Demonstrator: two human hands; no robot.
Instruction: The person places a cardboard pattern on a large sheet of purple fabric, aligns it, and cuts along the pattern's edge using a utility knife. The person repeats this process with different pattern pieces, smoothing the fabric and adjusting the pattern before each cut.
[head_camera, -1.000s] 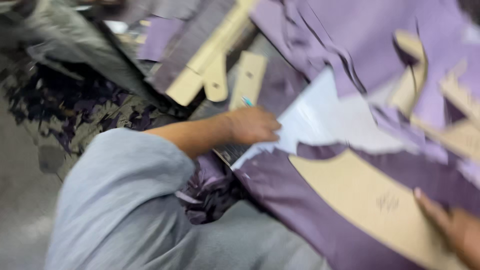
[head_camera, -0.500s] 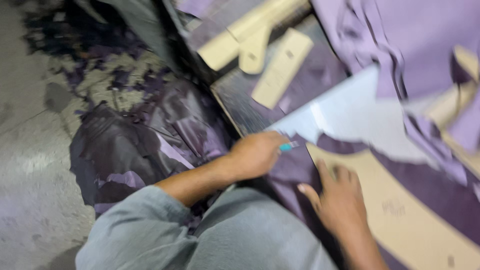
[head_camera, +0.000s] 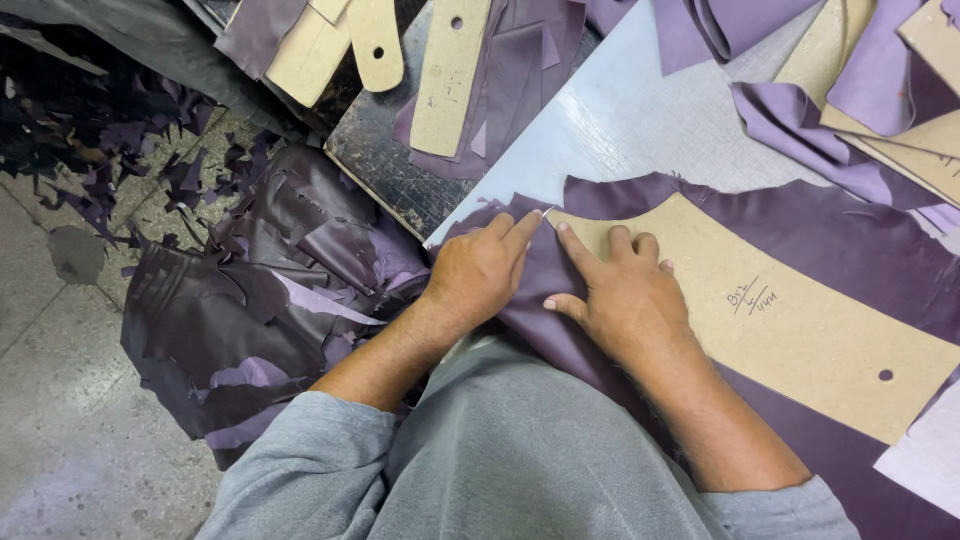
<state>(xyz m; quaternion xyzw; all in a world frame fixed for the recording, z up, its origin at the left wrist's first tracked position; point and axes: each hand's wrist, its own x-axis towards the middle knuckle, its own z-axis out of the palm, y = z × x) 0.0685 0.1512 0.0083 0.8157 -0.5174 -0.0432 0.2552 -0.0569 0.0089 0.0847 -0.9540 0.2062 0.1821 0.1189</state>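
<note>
**Two hands pin a pattern at the bench's near edge**

Widest thing first: the worn dark workbench (head_camera: 385, 165), its near-left corner jutting toward the tiled floor. Across it lies a pale grey cutting sheet (head_camera: 640, 120), and on that a big spread of purple leather (head_camera: 820, 215), running off the near edge toward the person's lap.

Flat on the leather sits the long curved tan cardboard pattern (head_camera: 790, 320), a small hole near its right end and some handwriting in the middle. It lies flush, which looks like the point: a template only gives a true outline if it cannot slide.

Down on the floor by the bench's left side, a slumped heap of dark purple leather offcuts (head_camera: 250, 310), with smaller scraps scattered beyond. At the far edge, more tan cardboard templates (head_camera: 450, 75) lie among folded purple pieces, and another stack sits at the far right corner.

Now the hands. The right hand (head_camera: 625, 300) is spread palm down on the pattern's pointed left end, fingers flat and holding nothing, just pressing board to leather, forefinger stretched right to the tip. The left hand (head_camera: 480, 275) is curled closed, thumb and forefinger pinched together at that same tip; a sliver of something pale shows there, though I cannot tell what it is. Both hands meet at the pattern's corner, right by the near edge of the sheet.
</note>
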